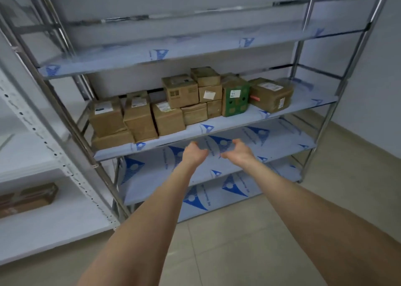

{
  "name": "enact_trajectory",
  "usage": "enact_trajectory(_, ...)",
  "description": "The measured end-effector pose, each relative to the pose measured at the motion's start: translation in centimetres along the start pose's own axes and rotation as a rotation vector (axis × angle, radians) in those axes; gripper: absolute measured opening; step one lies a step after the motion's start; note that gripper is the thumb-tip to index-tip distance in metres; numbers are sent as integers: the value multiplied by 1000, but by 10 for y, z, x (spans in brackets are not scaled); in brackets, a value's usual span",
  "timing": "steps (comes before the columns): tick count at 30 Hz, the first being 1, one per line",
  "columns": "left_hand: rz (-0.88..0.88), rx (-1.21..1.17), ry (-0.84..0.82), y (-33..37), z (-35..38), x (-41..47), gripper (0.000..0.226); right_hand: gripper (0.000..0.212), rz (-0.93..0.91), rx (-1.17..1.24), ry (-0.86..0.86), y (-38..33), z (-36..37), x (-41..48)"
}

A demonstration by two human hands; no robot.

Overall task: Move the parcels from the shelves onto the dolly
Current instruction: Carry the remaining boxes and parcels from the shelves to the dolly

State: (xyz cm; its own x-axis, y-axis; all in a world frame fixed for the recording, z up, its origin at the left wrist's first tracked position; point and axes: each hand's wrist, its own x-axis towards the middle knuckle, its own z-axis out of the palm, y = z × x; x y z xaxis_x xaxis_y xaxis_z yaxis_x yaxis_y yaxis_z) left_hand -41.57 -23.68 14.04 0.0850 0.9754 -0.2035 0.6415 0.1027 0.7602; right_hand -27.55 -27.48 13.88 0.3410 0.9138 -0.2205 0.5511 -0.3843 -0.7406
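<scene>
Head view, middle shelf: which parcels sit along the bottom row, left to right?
Flat box → tall labelled box → squat labelled box → low box → small box → green box → wide parcel.

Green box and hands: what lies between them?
Head view: only a bare strip of blue-filmed shelf separates the green box from the left hand and right hand.
</scene>
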Motion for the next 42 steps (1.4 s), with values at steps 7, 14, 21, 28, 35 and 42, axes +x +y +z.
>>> enact_trajectory(7, 64, 43, -79, 88, 86, 77, 46, 75, 31, 55, 28, 43, -77, 103)
enact_trajectory(14, 37, 37, -66, 186, 179, 156, 58, 63, -7, 43, 52, 94, -181, 215)
enact_trajectory(21, -9, -36, -51, 265, 256, 219, 59, 49, 14, 39, 56, 129, -254, 317)
enact_trajectory(28, -90, -96, -30, 299, 289, 295, 56, 46, -50, -26, 7, 135, -274, 414)
enact_trajectory(35, -143, -247, 14, 318, 305, 381, 48, 47, -151, -190, 132, 132, -303, 513)
enact_trajectory(42, -286, -270, 92, 321, 313, 426, 59, 56, -137, -316, 61, 121, -305, 567)
